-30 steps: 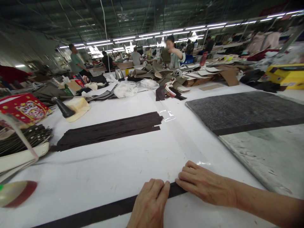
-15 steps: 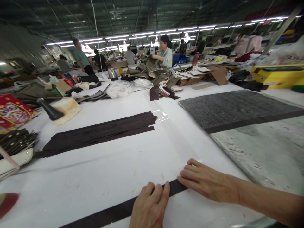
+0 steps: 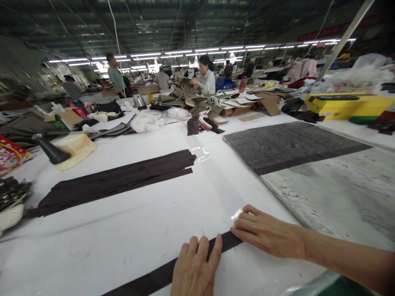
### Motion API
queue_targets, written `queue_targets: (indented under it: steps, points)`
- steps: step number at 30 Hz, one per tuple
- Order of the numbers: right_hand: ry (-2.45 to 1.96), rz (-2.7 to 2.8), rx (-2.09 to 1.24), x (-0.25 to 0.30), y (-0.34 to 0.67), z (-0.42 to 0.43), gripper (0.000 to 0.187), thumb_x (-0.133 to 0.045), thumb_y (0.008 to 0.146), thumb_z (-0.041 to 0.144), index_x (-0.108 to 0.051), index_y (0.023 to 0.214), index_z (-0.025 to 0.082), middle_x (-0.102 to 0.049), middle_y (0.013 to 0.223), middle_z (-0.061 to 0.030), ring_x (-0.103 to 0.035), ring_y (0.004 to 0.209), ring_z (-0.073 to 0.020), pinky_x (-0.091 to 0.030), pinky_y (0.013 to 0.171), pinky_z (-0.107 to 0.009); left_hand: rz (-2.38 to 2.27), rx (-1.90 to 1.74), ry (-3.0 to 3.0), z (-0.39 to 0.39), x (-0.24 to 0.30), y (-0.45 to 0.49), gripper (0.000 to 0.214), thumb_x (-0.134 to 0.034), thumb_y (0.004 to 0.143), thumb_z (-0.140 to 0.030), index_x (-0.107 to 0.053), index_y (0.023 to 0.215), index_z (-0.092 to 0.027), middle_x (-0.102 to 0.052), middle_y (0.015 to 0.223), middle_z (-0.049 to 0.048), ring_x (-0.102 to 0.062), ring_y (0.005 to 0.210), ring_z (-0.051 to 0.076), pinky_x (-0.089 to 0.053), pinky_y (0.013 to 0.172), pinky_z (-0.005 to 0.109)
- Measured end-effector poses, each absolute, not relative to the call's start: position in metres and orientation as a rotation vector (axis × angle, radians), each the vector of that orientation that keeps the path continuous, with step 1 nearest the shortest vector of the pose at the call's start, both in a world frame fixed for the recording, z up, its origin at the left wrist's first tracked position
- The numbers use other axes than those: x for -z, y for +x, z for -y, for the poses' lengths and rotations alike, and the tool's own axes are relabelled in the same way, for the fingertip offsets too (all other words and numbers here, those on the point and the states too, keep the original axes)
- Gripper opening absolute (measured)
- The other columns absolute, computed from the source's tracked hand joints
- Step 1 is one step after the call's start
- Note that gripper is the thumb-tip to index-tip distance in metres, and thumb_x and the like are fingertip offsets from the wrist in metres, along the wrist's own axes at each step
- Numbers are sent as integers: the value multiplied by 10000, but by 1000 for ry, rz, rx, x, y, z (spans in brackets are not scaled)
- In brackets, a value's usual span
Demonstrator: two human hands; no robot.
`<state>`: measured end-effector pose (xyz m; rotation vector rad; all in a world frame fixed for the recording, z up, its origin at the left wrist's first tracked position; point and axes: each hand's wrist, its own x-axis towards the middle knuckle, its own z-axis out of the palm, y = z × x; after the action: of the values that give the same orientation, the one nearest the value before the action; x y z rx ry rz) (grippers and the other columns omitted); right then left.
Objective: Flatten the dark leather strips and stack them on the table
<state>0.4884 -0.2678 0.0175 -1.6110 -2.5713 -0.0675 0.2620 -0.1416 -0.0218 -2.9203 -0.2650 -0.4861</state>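
Note:
A long dark strip (image 3: 154,277) lies across the white table (image 3: 129,230) close to me. My left hand (image 3: 194,269) rests flat on it, fingers stretched out and together. My right hand (image 3: 267,234) lies flat at the strip's right end, fingertips pressing on it beside a band of clear tape (image 3: 216,181) that runs away from me. Neither hand grips anything. Further back a stack of similar dark strips (image 3: 114,181) lies on the table.
A dark grey mat (image 3: 286,144) and a worn grey board (image 3: 336,189) lie to the right. A black-handled tool (image 3: 51,150) sits on a cream pad at the left. Leather pieces, bags and a yellow box (image 3: 345,105) crowd the back. A seated person (image 3: 205,78) works opposite; others stand behind.
The view has swung right and tilted slightly. My hands stay on the strip; the left hand has slid a little to the right along it.

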Motion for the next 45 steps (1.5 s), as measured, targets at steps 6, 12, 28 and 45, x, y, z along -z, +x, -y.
queue_targets:
  steps: [6, 12, 28, 45]
  points:
    - [-1666, 2549, 36, -20, 494, 275, 311, -268, 972, 61, -551, 1102, 83, -547, 868, -78, -475, 786, -184, -351, 825, -390, 242, 514, -2853, 144, 25, 262, 450, -499, 881, -154, -490, 1318, -262, -527, 925, 52, -474, 793, 198, -411, 667, 314]
    - [-1709, 2537, 85, -19, 507, 291, 325, -269, 970, 61, -533, 1157, 85, -569, 905, -91, -482, 801, -187, -354, 846, -400, 233, 551, -2799, 147, 29, 263, 430, -499, 879, -151, -507, 1296, -255, -522, 900, 45, -470, 772, 193, -406, 655, 311]
    - [-1964, 2299, 42, -7, 459, 295, 546, -364, 794, -17, -446, 1318, 113, -554, 1147, -127, -469, 1012, -251, -280, 948, -476, 244, 655, -2716, 147, 38, 254, 306, -477, 874, -138, -600, 1152, -174, -547, 889, 47, -508, 825, 213, -447, 696, 325]
    - [-1950, 2130, 274, -5, 447, 290, 505, -359, 725, -52, -570, 1148, 125, -600, 1020, -94, -516, 877, -234, -314, 840, -423, 325, 794, -2702, 146, 47, 240, 319, -420, 908, -122, -617, 1155, -170, -593, 943, 61, -539, 927, 211, -466, 761, 317]
